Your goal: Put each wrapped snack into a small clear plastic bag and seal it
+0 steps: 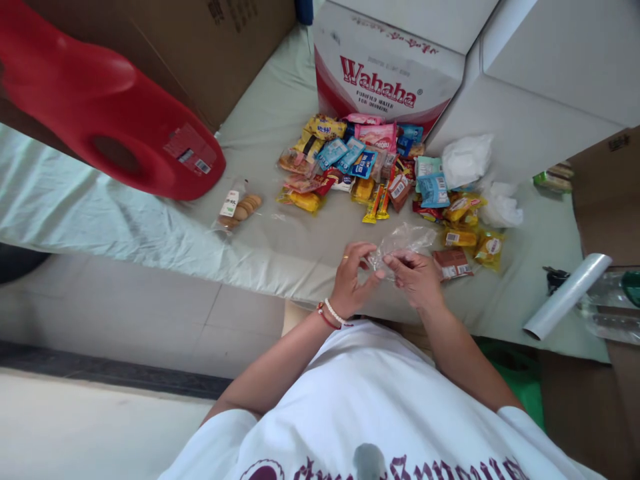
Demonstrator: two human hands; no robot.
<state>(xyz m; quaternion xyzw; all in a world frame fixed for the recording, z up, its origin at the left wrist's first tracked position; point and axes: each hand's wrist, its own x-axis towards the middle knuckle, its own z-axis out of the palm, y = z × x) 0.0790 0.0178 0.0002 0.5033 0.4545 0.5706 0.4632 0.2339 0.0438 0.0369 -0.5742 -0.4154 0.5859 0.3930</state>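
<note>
My left hand [351, 279], with a ring and beaded bracelets at the wrist, curls its fingers and thumb at the near left edge of a crumpled clear plastic bag [411, 237]. On the bag's near right side, the thumb and fingers of my right hand [416, 275] pinch the film. Whether the bag holds anything I cannot make out. A brown snack packet [454, 265] lies just right of my right hand. Beyond both hands spreads a pile of wrapped snacks [361, 160], with yellow packets [461, 237] on its right side.
A white Wahaba-style "Wahaha" carton [380, 80] stands behind the snacks. At left are a red jug [145, 143] and a pack of round biscuits [241, 208]. White crumpled bags [467, 160], a plastic film roll [567, 297] and clear bottles [613, 327] sit at right.
</note>
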